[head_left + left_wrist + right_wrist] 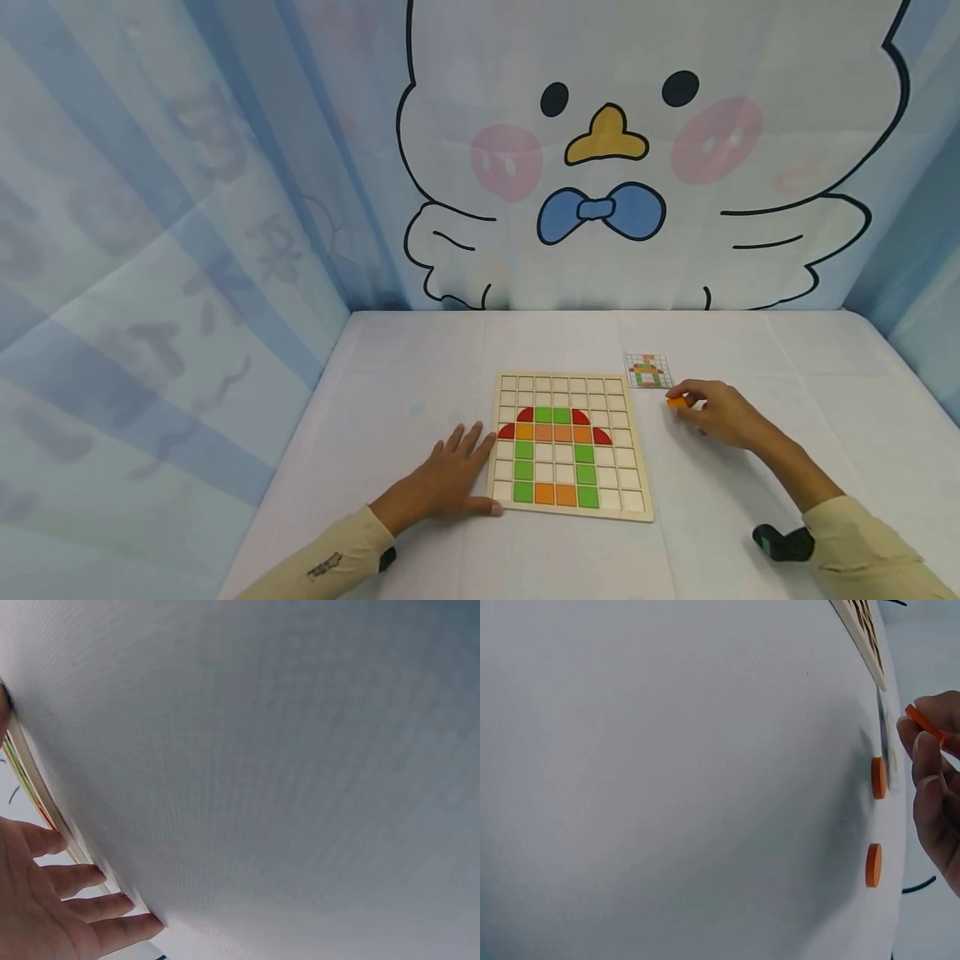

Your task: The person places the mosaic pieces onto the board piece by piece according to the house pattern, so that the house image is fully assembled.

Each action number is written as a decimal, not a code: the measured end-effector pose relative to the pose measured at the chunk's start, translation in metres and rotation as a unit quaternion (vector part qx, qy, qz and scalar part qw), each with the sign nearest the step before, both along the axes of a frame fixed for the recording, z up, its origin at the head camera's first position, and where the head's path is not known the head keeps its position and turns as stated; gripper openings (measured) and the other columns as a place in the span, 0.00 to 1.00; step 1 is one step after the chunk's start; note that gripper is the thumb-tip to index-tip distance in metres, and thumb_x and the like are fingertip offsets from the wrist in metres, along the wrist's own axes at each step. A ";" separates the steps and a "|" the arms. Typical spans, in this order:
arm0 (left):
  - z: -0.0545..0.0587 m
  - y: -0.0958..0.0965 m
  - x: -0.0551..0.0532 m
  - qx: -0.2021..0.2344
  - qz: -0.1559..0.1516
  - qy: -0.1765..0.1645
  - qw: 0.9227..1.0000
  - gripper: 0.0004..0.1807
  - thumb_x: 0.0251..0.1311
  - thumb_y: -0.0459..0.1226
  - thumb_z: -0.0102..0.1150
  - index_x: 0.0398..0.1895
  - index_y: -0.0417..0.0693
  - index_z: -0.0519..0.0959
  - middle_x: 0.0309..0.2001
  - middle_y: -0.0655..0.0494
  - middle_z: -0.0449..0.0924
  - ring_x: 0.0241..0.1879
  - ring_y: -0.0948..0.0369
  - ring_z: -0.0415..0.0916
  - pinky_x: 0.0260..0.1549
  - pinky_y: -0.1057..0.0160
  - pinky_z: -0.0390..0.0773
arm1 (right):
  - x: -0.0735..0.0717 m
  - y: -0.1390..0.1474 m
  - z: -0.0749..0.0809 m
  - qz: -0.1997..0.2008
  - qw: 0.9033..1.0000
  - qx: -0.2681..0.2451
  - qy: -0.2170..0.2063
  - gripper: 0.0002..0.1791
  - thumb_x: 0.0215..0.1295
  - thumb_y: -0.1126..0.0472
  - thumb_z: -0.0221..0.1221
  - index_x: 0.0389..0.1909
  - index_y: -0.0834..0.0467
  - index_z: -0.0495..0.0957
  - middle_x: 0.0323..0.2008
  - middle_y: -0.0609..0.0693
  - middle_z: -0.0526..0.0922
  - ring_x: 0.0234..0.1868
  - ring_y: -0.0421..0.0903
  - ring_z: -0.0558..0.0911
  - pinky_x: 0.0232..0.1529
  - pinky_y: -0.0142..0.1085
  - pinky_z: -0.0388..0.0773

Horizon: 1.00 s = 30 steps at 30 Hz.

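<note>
A wooden grid board lies in the middle of the table, with green, orange and red tiles set in an arched pattern. My left hand rests flat at the board's left edge, fingers spread. In the left wrist view, several fingertips lie along that edge. Right of the board, my right hand pinches an orange tile between thumb and fingers. The right wrist view shows this tile held above the table. Two other orange tiles sit on the cloth below that hand.
A small pattern card lies beyond the board's far right corner, close to the right hand. White cloth covers the table. Behind it hangs a curtain with a cartoon figure. Black wrist gear sits by the right sleeve.
</note>
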<state>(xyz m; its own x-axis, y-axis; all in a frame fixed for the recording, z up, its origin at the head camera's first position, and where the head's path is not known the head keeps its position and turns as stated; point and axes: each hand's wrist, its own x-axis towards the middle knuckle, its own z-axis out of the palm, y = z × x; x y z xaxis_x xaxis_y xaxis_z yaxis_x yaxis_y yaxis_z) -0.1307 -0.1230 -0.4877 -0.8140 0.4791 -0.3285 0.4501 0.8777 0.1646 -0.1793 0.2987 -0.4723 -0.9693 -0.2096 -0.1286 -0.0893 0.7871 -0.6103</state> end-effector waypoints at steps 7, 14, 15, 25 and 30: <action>-0.002 0.001 0.001 -0.001 0.000 0.003 1.000 0.60 0.47 0.75 0.53 0.79 0.56 0.48 0.79 0.47 0.45 0.76 0.42 0.46 0.66 0.37 0.61 | -0.002 -0.010 0.002 0.011 0.999 -0.036 -0.008 0.19 0.63 0.64 0.61 0.55 0.65 0.77 0.36 0.54 0.78 0.26 0.44 0.75 0.24 0.32 0.75; -0.002 0.000 0.000 -0.001 -0.002 0.006 1.000 0.60 0.47 0.75 0.53 0.79 0.56 0.48 0.79 0.47 0.45 0.76 0.42 0.46 0.66 0.37 0.61 | -0.007 -0.020 0.002 0.006 0.998 -0.055 0.003 0.21 0.62 0.62 0.64 0.55 0.64 0.77 0.31 0.52 0.77 0.23 0.44 0.75 0.23 0.33 0.74; -0.002 0.000 0.000 -0.001 -0.001 0.007 1.000 0.60 0.47 0.75 0.53 0.79 0.56 0.48 0.79 0.47 0.45 0.76 0.42 0.46 0.66 0.37 0.61 | -0.009 -0.022 0.002 0.003 0.998 -0.056 0.003 0.20 0.62 0.62 0.64 0.54 0.64 0.77 0.31 0.52 0.77 0.23 0.44 0.75 0.23 0.33 0.73; -0.001 0.000 0.001 0.002 0.003 0.003 1.000 0.60 0.47 0.75 0.54 0.79 0.56 0.48 0.79 0.48 0.45 0.77 0.42 0.45 0.66 0.37 0.60 | -0.017 -0.045 0.000 0.005 0.997 -0.070 0.025 0.17 0.61 0.63 0.65 0.50 0.64 0.77 0.29 0.51 0.79 0.22 0.44 0.75 0.22 0.32 0.73; -0.002 0.000 0.000 0.005 0.003 0.002 1.000 0.60 0.47 0.74 0.54 0.79 0.57 0.47 0.79 0.48 0.45 0.77 0.42 0.45 0.67 0.37 0.60 | -0.020 -0.055 0.001 0.004 0.997 -0.077 0.020 0.17 0.61 0.60 0.66 0.48 0.63 0.77 0.29 0.50 0.80 0.23 0.43 0.75 0.23 0.32 0.74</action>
<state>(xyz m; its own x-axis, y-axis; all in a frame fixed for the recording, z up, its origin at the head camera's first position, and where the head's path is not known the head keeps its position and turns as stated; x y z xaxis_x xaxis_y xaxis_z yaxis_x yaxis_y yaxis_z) -0.1305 -0.1235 -0.4892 -0.8183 0.4769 -0.3207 0.4452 0.8789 0.1711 -0.1996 0.2436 -0.4714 -0.9712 -0.2317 -0.0552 -0.1222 0.6836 -0.7196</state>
